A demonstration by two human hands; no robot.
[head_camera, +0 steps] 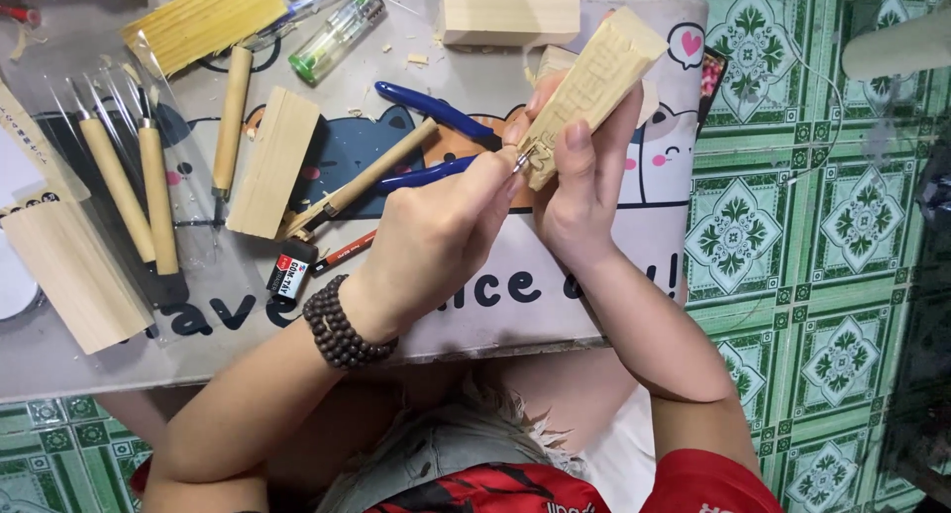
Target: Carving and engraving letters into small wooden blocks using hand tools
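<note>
My right hand point(584, 201) grips a pale wooden block point(596, 77) by its lower end, tilted up to the right, with pencil lines drawn on its face. My left hand point(436, 238), with a dark bead bracelet point(342, 325) at its wrist, pinches a small carving tool point(523, 157). The tool's metal tip touches the bottom corner of the block. Both hands are raised over a cartoon-printed mat point(555, 285) on a low table.
Blue-handled pliers point(436, 112), a green lighter point(339, 33), several wooden-handled carving tools point(158, 196), loose wood blocks point(272, 161) point(510, 16), an eraser point(290, 272) and a red pencil point(342, 253) lie on the mat. Green patterned floor tiles point(812, 226) lie to the right.
</note>
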